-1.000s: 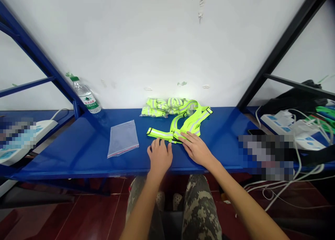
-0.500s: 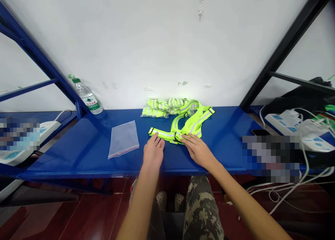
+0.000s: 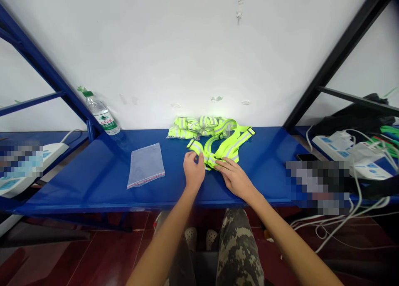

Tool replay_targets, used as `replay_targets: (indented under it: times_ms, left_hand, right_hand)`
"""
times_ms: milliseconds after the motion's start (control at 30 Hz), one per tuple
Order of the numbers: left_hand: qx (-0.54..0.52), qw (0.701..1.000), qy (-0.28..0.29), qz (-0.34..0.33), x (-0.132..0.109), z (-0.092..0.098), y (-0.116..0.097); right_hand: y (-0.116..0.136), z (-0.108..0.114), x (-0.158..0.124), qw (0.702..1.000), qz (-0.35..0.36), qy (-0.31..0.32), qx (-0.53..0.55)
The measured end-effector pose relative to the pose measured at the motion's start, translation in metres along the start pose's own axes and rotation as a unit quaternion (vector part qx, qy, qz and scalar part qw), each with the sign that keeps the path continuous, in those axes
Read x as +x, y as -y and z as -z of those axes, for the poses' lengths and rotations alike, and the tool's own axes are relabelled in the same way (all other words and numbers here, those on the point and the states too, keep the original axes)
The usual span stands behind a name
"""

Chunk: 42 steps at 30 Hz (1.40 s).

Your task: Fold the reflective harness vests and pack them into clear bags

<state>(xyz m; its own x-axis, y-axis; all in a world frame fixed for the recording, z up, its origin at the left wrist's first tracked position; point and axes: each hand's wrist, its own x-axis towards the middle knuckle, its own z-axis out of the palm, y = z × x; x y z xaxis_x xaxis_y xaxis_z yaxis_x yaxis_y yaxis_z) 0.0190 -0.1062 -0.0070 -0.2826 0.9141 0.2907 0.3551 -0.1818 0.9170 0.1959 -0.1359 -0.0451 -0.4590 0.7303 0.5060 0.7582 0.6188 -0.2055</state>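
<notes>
**Q:** so what have your hands got right now?

**A:** ok so your left hand (image 3: 193, 169) is closed in a pinch on the strap end (image 3: 195, 146) of the neon yellow reflective vest (image 3: 232, 141). You've got that end held up off the blue shelf (image 3: 93, 182), curled back toward the rest of the vest. Your right hand (image 3: 236, 178) is open and flat, fingers stretched out, with the fingertips (image 3: 220, 163) pressing on the near edge of the vest where the straps bunch together.

**Q:** and where's the vest sitting exactly?

**A:** about mid-shelf, right in front of you, with its far loop reaching back toward the white wall. Just behind it there's a pile of bagged reflective bands (image 3: 190, 128) against the wall. Can't tell if the vest touches them or not. A clear zip bag (image 3: 146, 165) lies flat to the left of your left hand, apart from the vest. A water bottle (image 3: 100, 115) with a green cap sits in the back left corner by the blue upright. Off to your right there are white power strips (image 3: 335, 144) with a tangle of cables, plus a dark phone (image 3: 307, 157). Your camo trousers (image 3: 240, 244) show below the shelf edge
</notes>
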Motion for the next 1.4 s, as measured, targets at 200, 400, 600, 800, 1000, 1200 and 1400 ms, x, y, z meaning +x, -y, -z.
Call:
replay_targets:
  times_ms: [200, 400, 600, 800, 1000, 1200, 1400]
  left_hand:
    - [0.226, 0.91, 0.193, -0.288, -0.019, -0.002, 0.009]
    - [0.291, 0.863, 0.254, -0.327, -0.021, -0.004, 0.015]
    - [0.321, 0.837, 0.259, -0.359, -0.025, -0.005, 0.009]
    - [0.32, 0.825, 0.275, -0.377, -0.028, -0.004, 0.004]
    - [0.324, 0.815, 0.307, -0.37, -0.029, -0.001, 0.002]
    - [0.412, 0.791, 0.295, -0.342, -0.045, 0.008, -0.008]
    - [0.434, 0.801, 0.273, -0.308, -0.057, 0.033, -0.004]
  right_hand:
    - [0.006, 0.009, 0.002, 1.0, -0.018, -0.002, -0.006]
    - [0.016, 0.019, -0.001, 0.996, -0.054, -0.073, 0.024]
    - [0.014, 0.017, -0.017, 0.978, -0.137, -0.16, -0.005]
    - [0.005, 0.011, -0.029, 0.98, -0.141, -0.138, -0.005]
    - [0.002, 0.019, -0.034, 0.987, -0.11, -0.11, 0.029]
    - [0.027, 0.033, -0.036, 0.988, -0.119, -0.046, -0.091]
    - [0.041, 0.025, -0.036, 0.994, -0.072, 0.031, -0.073]
